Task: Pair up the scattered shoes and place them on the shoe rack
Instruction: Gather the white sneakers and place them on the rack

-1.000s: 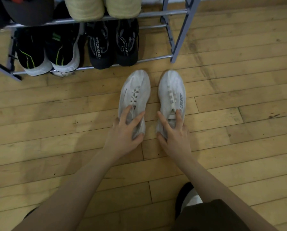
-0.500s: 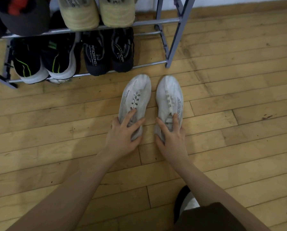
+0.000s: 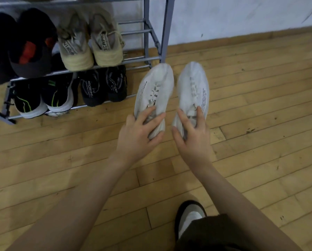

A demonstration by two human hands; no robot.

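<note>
Two white sneakers sit side by side, toes pointing away from me, just right of the grey metal shoe rack. My left hand grips the heel end of the left white sneaker. My right hand grips the heel end of the right white sneaker. Both shoes look slightly blurred; I cannot tell if they touch the floor.
The rack's lower shelf holds a black-and-green pair and a black pair. The shelf above carries a beige pair and dark shoes with red. My own foot is at the bottom. A white wall runs behind.
Both hands have carried the white pair forward, toward the rack's right end. The camera has tilted up, showing the rack's upper shelf and the wall.
</note>
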